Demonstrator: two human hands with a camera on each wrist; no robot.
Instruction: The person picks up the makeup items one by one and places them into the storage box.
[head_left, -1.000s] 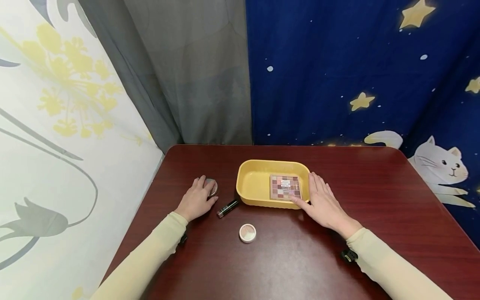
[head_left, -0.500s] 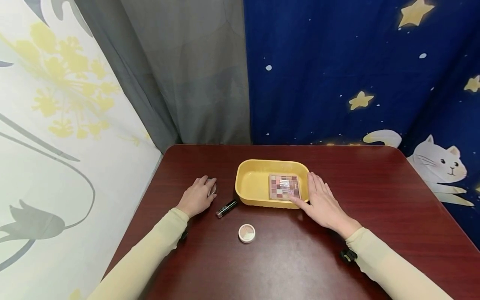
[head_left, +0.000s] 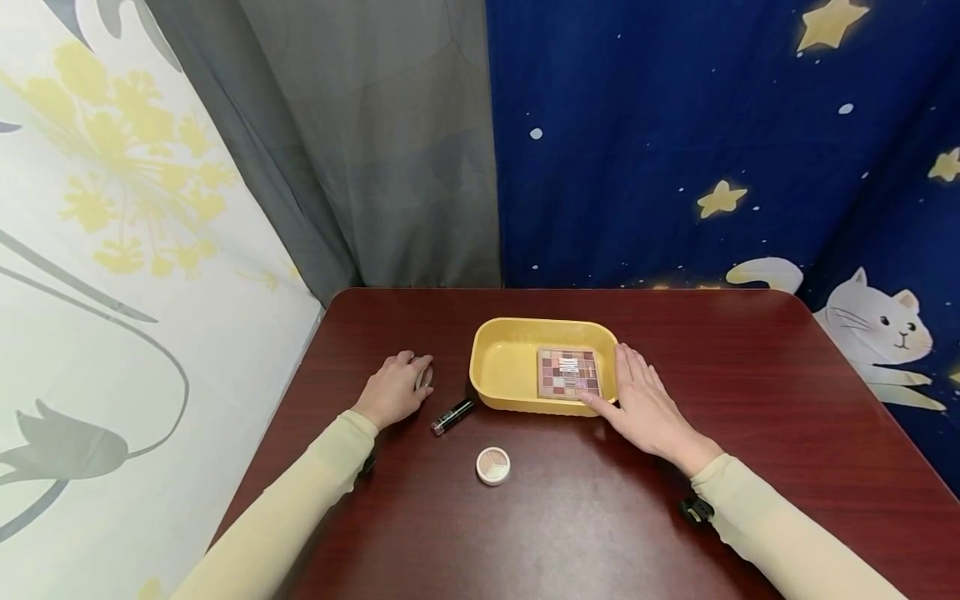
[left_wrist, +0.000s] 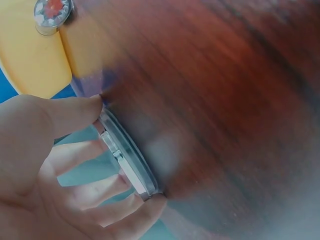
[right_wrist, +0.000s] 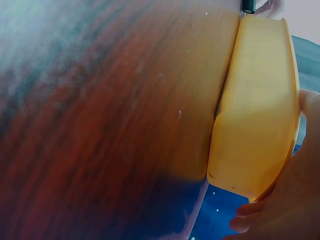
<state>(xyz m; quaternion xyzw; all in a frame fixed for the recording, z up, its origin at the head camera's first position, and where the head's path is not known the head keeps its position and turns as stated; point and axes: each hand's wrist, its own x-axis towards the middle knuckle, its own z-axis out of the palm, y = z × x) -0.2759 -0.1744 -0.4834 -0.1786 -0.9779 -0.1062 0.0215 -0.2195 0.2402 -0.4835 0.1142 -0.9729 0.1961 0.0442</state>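
In the head view, my left hand (head_left: 392, 389) grips a round, flat compact (head_left: 424, 377) on the left part of the table. The left wrist view shows the thumb and fingers spread round the edge of the compact (left_wrist: 129, 152), which has a silvery clasp and a clear rim. My right hand (head_left: 651, 410) rests on the right end of a yellow tray (head_left: 510, 404), fingers straight along its outer side and thumb at the front rim. An eyeshadow palette (head_left: 567, 373) lies inside the tray, in its right half.
A black lipstick tube (head_left: 452, 417) lies between my left hand and the tray. Nearer the front is a small round pot (head_left: 492, 466) with three pale sections. The dark red table (head_left: 570, 533) meets a white patterned wall (head_left: 150, 400) at left and curtains (head_left: 637, 150) behind.
The left fingers have closed round the compact, which now looks tilted, with less of its top showing. My right hand, the tray and the palette stay put; the view has shifted slightly.
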